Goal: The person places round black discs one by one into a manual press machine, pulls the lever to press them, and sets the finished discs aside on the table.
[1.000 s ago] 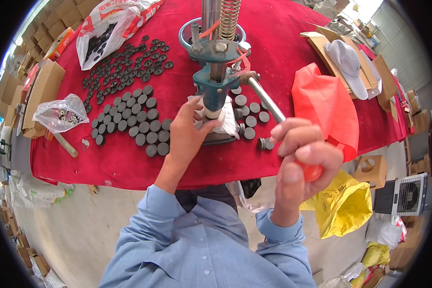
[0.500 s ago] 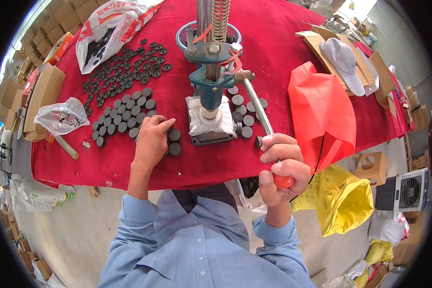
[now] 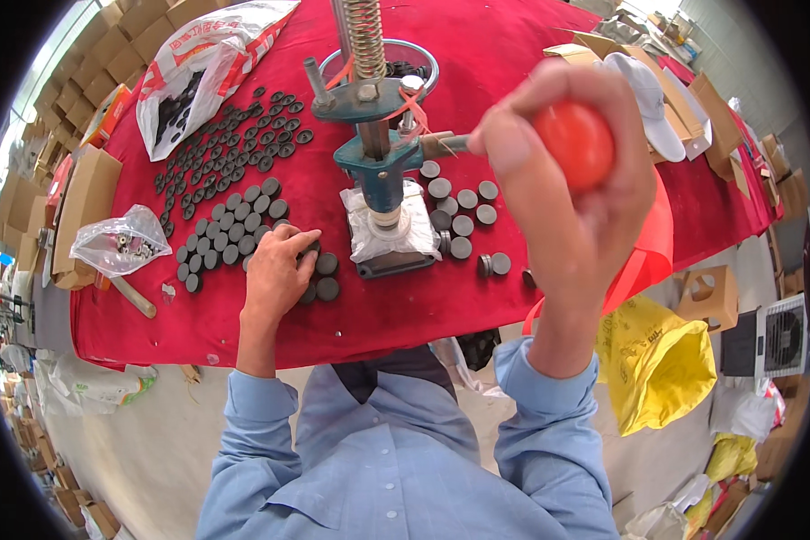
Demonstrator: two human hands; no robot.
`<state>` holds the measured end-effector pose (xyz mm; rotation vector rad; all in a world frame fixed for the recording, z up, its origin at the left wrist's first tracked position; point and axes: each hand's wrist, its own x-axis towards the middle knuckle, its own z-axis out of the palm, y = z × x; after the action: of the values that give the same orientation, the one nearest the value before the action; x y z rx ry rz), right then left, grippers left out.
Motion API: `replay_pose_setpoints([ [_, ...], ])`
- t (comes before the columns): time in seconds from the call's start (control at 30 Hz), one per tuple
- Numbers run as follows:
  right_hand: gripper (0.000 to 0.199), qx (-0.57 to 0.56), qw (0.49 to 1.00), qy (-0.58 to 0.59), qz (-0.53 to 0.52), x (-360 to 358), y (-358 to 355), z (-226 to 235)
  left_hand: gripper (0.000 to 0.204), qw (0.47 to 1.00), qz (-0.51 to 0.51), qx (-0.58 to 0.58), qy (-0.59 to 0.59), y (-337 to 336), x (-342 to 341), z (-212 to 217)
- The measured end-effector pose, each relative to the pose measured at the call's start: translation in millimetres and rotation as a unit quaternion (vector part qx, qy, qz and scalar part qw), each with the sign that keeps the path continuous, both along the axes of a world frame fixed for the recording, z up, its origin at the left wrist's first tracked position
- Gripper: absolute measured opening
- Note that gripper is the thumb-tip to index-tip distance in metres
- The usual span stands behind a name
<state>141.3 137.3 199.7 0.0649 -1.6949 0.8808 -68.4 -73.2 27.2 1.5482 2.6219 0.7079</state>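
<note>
A green arbor press (image 3: 382, 171) with a coil spring stands at the middle of the table, its base wrapped in white plastic. My right hand (image 3: 594, 193), raised close to the camera, is closed around the red ball knob (image 3: 574, 146) of its lever (image 3: 450, 144). On the left, my left hand (image 3: 277, 267) rests among dark grey round caps (image 3: 236, 220), fingers curled, with one cap at the fingertips beside the thumb. More round caps (image 3: 462, 225) lie right of the press. Black ribbed discs (image 3: 234, 144) are spread farther back on the left.
A white and red bag (image 3: 211, 63) holds more black discs. A clear bag of small metal parts (image 3: 121, 241) lies by a cardboard box (image 3: 88, 211). Behind the press is a clear-rimmed bowl (image 3: 434, 72). A red bag (image 3: 652, 238) and a grey cap (image 3: 643, 103) are at right.
My right hand has risen with the lever knob, swinging the lever up. My left hand stays by the grey caps, its fingers more curled in. The view has shifted slightly.
</note>
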Motion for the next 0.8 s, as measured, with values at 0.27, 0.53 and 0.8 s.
replay_pose_setpoints([
  [0.27, 0.016, -0.061, 0.998, -0.026, -0.002, -8, 16, 17, 0.047, 0.995, 0.067, 0.064, 0.04, 17, 3, 0],
  [0.53, 0.015, -0.096, 0.995, -0.041, -0.001, -13, 3, 24, 0.075, 0.974, 0.028, 0.209, -0.082, 59, 41, -8],
  [0.8, 0.014, -0.136, 0.989, -0.056, -0.006, -11, 0, 28, 0.078, 0.94, 0.017, 0.32, -0.119, 74, 56, -22],
])
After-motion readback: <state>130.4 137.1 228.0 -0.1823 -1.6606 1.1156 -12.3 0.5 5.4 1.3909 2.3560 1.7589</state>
